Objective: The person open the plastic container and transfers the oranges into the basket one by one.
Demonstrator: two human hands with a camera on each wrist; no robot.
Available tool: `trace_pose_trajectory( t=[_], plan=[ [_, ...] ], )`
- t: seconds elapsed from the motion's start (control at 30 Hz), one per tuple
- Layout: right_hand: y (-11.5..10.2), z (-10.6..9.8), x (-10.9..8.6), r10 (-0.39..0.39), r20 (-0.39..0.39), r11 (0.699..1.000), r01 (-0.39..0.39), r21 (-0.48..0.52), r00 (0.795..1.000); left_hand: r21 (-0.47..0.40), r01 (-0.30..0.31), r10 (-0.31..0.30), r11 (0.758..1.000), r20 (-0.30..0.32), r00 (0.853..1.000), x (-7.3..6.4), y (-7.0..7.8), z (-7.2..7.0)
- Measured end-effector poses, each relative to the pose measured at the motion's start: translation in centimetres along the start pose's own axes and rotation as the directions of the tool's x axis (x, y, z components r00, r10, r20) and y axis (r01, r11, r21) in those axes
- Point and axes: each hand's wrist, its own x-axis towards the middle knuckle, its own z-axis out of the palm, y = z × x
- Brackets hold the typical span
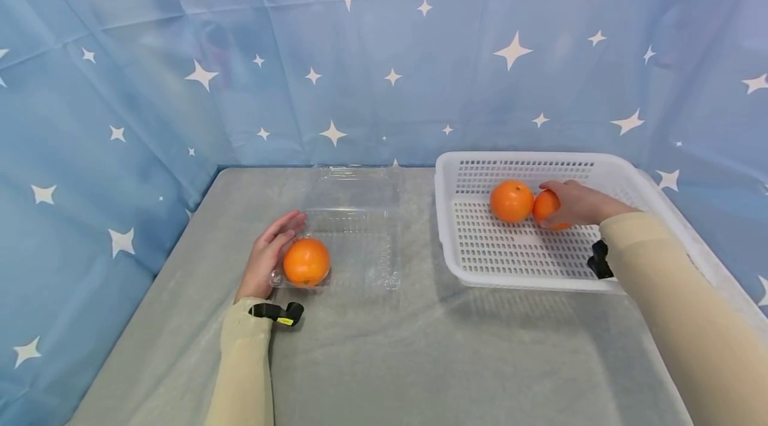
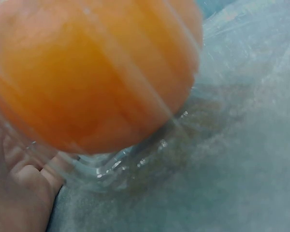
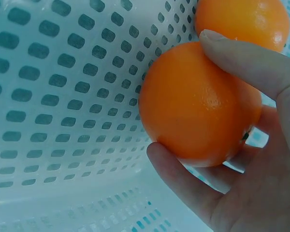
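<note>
The step in hand looks like taking hold of one orange in a white perforated basket [image 1: 510, 249], which stands on the right of the grey surface [image 1: 390, 359]. The right hand [image 1: 577, 203] has its grip curled round the right-hand orange [image 3: 193, 104], thumb over one side and fingers along the other, spread about as wide as the fruit. Whether that orange has left the basket's floor, I cannot tell. The left-hand orange [image 1: 511, 201] lies just beside it; whether they touch is unclear.

On the left of the surface, a clear plastic clamshell container [image 1: 360, 256] has its lid [image 1: 360, 189] folded back toward the far side. A third orange [image 1: 307, 262] sits at the near left of its base. The left hand [image 1: 268, 256] lies against the container's left side, fingers fairly straight and its grip loose, with nothing visibly pinched; it seems to be steadying the light plastic.

The next move, as I judge it, calls for a firm hold on the smooth fruit and a straight lift, clearing the neighbouring orange and the basket's rim before any sideways travel.
</note>
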Motion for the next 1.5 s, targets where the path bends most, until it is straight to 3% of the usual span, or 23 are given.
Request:
trace_pose_trajectory(
  t=[0.3, 0.7, 1.03, 1.5],
  plan=[
    [0.1, -0.3, -0.2, -0.062, -0.025, 0.998, 0.061, -0.021, 0.998, 0.008, -0.005, 0.005, 1.0, -0.003, 1.0, -0.1, 0.0, 0.0],
    [-0.2, -1.6, -0.9, -0.086, -0.033, 0.996, 0.085, -0.017, 0.996, 0.0, -0.01, 0.01, 1.0, 0.002, 1.0, 0.0, 0.1, -0.1],
    [-1.5, -3.9, -2.7, -0.069, -0.065, 0.998, 0.068, -0.016, 0.996, -0.004, -0.001, 0.001, 1.0, -0.006, 1.0, 0.1, 0.1, 0.0],
    [-4.2, -5.7, -5.2, -0.149, -0.161, 0.989, 0.15, -0.01, 0.976, -0.004, -0.011, 0.011, 1.0, 0.003, 1.0, 0.0, 0.1, 0.1]
  ],
)
